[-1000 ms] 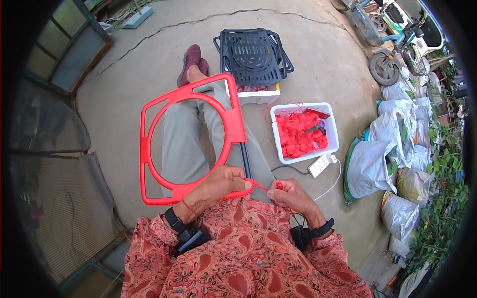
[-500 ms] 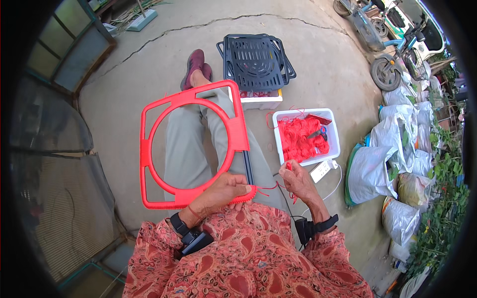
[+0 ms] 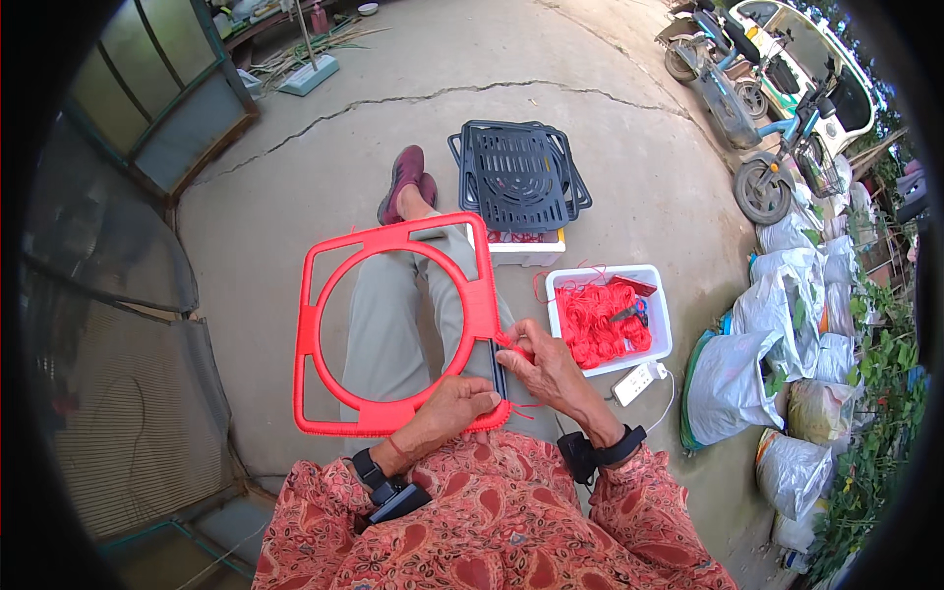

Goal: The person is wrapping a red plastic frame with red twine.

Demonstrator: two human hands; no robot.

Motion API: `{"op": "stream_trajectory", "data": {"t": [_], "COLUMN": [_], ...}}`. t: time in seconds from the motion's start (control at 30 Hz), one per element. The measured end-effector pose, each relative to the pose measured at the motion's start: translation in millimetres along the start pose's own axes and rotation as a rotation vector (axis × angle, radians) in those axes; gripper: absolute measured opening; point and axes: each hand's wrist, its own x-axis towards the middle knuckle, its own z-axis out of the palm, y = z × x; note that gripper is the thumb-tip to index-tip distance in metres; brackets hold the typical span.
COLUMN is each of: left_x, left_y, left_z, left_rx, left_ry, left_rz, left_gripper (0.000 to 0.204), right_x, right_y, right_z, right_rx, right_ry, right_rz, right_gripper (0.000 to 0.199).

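Note:
Across my lap lies a square frame (image 3: pixel 307 324) with a round ring inside, wrapped almost all over in red cord. A short dark bar (image 3: pixel 500 373) on its right side is bare. Near the lower right corner, my left hand (image 3: pixel 447 411) is closed on the frame, thumb on top. My right hand (image 3: pixel 551 366) pinches a small bundle of red cord (image 3: pixel 513 350) at the right edge, just above the bare bar. A loose cord end (image 3: pixel 526 406) sticks out by the corner. My right fingertips are partly hidden.
Right of my legs stands a white tub (image 3: pixel 665 315) of red cord with scissors (image 3: pixel 629 313). A white power strip (image 3: pixel 637 383) lies below it. Dark slotted panels (image 3: pixel 519 177) are stacked on a white box (image 3: pixel 531 254) ahead. Filled sacks (image 3: pixel 737 383) line the right.
My right hand has come left from beside the tub to the frame's right edge, bringing the cord bundle. My left hand keeps its grip. The whole view has shifted, showing more ground ahead.

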Motion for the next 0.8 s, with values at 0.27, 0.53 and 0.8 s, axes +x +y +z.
{"op": "stream_trajectory", "data": {"t": [0.27, 0.53, 0.8], "left_x": [0, 4, 17], "left_y": [28, 11, -12], "left_z": [-3, -1, -6], "left_rx": [-0.135, -0.219, -0.066], "left_ry": [0.005, 0.208, 0.391], "left_rz": [0.005, 0.120, 0.329], "left_gripper": [0.018, 0.038, 0.024], "right_x": [-7, -2, 0], "right_y": [10, 38, 8], "right_z": [3, 13, 6], "right_rx": [0.171, 0.076, 0.437], "right_ry": [-0.010, -0.297, -0.284], "right_rz": [0.215, 0.065, 0.352], "right_gripper": [0.022, 0.019, 0.020]}}
